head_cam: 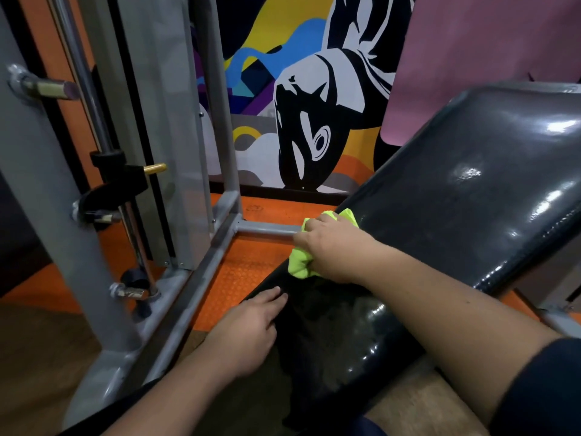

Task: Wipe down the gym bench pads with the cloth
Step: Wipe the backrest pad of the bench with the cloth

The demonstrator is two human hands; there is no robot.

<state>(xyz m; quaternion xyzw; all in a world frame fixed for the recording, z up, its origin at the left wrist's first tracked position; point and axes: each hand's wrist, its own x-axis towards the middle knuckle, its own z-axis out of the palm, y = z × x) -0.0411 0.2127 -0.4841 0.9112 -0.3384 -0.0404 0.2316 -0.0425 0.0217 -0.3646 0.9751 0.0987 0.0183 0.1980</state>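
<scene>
At the lower left edge of the inclined back pad [478,184], the right hand [330,247] grips a bunched yellow-green cloth [300,262], fingers curled round it and knuckles up, pressing it against the pad's black vinyl where that pad meets the seat pad [339,338]. Part of the cloth pokes out above the hand and part hangs below it (the middle is hidden under the fingers). Nearer the camera, the left hand [248,328] rests flat on the left edge of the seat pad, fingers straight and holding nothing. Both pads are glossy and catch highlights. Left of the bench stands a grey steel frame [201,278] on orange rubber flooring [248,265], with a chrome guide rod [94,114] running up it. Behind, a bright painted mural [301,105] covers the wall.
</scene>
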